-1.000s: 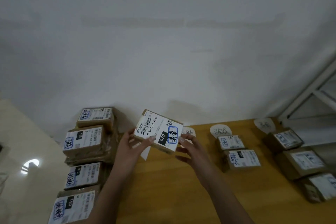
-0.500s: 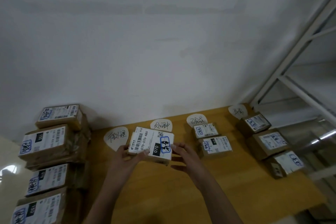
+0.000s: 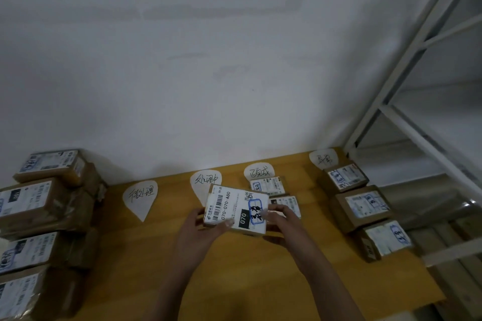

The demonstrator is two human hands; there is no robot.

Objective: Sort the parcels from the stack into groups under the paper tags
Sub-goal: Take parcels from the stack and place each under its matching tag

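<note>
- Setting down the brown cardboard parcel with the white shipping label (image 3: 236,210) well starts with checking its blue-boxed handwriting against the tags. It is held low over the wooden table (image 3: 146,255), just below the second white paper tag (image 3: 204,182).
- Both hands hold it: the left hand (image 3: 206,227) grips the near left corner with its thumb on the label, and the right hand (image 3: 281,221) curls round the right edge.
- If the writing matches, lower it flat and label up, clear of the tag so the tag can be read. Leave a gap to the two labelled parcels (image 3: 268,186) under the third paper tag (image 3: 258,172).
- The held parcel covers the second tag's lower part and a neighbour's corner. Whether its underside touches the table cannot be told.
- The handwriting on the tags and labels is too blurred to read with confidence.
- The stack of brown parcels (image 3: 39,216) on the left is cut off by the frame edge.
</note>
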